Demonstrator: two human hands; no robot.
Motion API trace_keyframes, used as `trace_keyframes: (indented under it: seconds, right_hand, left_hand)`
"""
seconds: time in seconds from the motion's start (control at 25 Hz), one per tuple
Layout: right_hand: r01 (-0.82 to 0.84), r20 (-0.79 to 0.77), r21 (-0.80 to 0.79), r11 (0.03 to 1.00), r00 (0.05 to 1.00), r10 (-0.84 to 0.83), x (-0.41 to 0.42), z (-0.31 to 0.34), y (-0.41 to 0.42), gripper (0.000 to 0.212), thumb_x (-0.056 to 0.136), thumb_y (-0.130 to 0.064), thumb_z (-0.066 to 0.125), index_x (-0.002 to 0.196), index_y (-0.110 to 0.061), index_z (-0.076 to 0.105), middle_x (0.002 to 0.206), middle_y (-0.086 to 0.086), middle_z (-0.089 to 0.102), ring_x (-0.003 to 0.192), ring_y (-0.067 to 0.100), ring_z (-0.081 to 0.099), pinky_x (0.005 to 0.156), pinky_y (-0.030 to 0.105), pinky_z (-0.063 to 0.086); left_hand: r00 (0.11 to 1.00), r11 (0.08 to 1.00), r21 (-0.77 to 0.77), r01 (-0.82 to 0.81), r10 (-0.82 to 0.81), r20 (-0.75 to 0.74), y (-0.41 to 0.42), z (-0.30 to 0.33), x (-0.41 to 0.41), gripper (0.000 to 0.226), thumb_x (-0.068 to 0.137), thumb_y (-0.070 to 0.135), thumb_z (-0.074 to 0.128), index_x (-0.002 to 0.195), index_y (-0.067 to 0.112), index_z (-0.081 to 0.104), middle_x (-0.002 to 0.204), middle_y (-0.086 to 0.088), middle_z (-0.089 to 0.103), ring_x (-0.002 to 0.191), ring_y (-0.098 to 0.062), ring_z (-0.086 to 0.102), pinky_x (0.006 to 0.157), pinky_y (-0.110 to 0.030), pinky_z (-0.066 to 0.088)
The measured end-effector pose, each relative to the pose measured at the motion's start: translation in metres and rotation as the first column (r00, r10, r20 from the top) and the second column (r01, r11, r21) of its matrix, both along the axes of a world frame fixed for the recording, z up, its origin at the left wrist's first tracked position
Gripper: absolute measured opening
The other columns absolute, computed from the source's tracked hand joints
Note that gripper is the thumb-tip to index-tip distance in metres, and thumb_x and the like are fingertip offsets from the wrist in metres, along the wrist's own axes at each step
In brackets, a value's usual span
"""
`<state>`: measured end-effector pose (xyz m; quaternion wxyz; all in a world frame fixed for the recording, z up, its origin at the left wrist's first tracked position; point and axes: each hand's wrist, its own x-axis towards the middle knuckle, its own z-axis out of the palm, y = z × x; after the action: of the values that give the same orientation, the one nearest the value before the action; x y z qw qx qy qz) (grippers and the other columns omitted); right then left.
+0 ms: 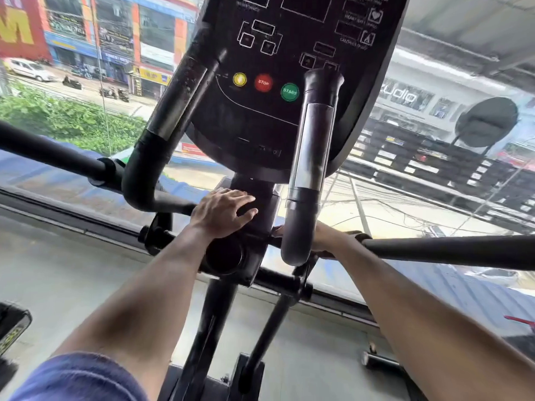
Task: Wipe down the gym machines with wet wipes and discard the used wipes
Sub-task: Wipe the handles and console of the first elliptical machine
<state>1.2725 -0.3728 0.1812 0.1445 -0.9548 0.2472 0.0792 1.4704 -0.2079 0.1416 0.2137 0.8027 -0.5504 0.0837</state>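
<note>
A black elliptical machine fills the view, with its console point(289, 53) tilted above me. My left hand point(223, 211) lies flat with fingers spread on the machine's black neck point(265, 206) just under the console. My right hand point(325, 238) reaches in behind the lower end of the right pulse-grip handle point(309, 157), which hides most of its fingers. Only a fingertip shows near the neck. No wipe is visible under or in either hand.
The left pulse-grip handle point(173, 105) curves down beside my left hand. Long black moving arms stretch out to the left point(49, 149) and right point(448, 250). A glass window point(86, 111) stands right behind the machine, with a grey floor point(86, 270) below.
</note>
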Motion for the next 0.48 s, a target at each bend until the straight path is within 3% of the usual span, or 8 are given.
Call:
trace_keyframes:
  seconds: [0.16,0.24,0.28,0.36,0.44,0.48]
  right_hand:
    - [-0.039,0.017,-0.031,0.999,0.999,0.04,-0.009,0.014,0.018,0.017,0.095,-0.012,0.058,0.095,-0.016,0.075,0.094,0.004,0.073,0.091,0.024,0.068,0.086,0.046,0.056]
    - [-0.041,0.049,-0.069,0.997,0.998,0.045,-0.019,0.023,0.032,0.02,0.094,-0.003,0.054,0.083,-0.011,0.068,0.086,0.004,0.069,0.082,0.021,0.063,0.078,0.029,0.051]
    - [-0.044,0.08,-0.089,0.995,0.996,0.051,-0.022,0.028,0.037,0.03,0.093,0.003,0.051,0.071,-0.015,0.061,0.076,0.001,0.062,0.072,0.015,0.058,0.069,0.017,0.044]
    - [-0.026,0.173,-0.044,0.999,0.984,0.033,-0.029,0.035,0.042,0.049,0.091,0.01,0.047,0.061,-0.027,0.054,0.066,-0.013,0.054,0.062,-0.003,0.054,0.06,0.004,0.036]
    - [-0.052,0.237,0.018,0.998,0.971,0.047,-0.033,0.032,0.034,0.042,0.091,0.012,0.048,0.077,-0.016,0.074,0.076,-0.012,0.067,0.068,-0.016,0.058,0.066,-0.001,0.036]
    - [-0.085,0.252,0.037,0.996,0.965,0.074,-0.034,0.027,0.027,0.038,0.091,0.012,0.048,0.092,-0.011,0.079,0.085,-0.007,0.073,0.074,-0.014,0.06,0.071,0.0,0.039]
  left_hand:
    - [1.0,0.999,0.034,-0.02,0.02,-0.022,0.002,0.006,-0.005,0.056,0.102,0.064,0.039,0.142,0.032,0.061,0.147,0.01,0.06,0.135,-0.019,0.055,0.109,-0.041,0.042]
    - [0.999,0.998,0.056,-0.017,0.019,-0.031,0.005,0.012,-0.011,0.061,0.098,0.066,0.034,0.136,0.03,0.064,0.143,0.009,0.063,0.13,-0.023,0.059,0.102,-0.043,0.047]
    - [0.999,0.998,0.06,-0.021,0.023,-0.034,0.006,0.013,-0.013,0.057,0.098,0.063,0.036,0.132,0.028,0.066,0.139,0.008,0.064,0.127,-0.026,0.06,0.098,-0.044,0.048]
    - [0.998,0.997,0.075,-0.032,0.036,-0.052,0.01,0.019,-0.016,0.045,0.1,0.052,0.045,0.125,0.021,0.069,0.135,0.002,0.066,0.127,-0.031,0.059,0.096,-0.047,0.048]
    - [0.995,0.994,0.084,-0.067,0.073,-0.073,0.011,0.029,-0.026,0.039,0.102,0.039,0.05,0.126,0.014,0.068,0.139,-0.006,0.064,0.131,-0.037,0.055,0.102,-0.049,0.044]
    - [0.991,0.993,0.09,-0.082,0.091,-0.097,0.012,0.036,-0.033,0.037,0.103,0.032,0.054,0.129,0.01,0.067,0.141,-0.011,0.062,0.133,-0.039,0.053,0.105,-0.049,0.042]
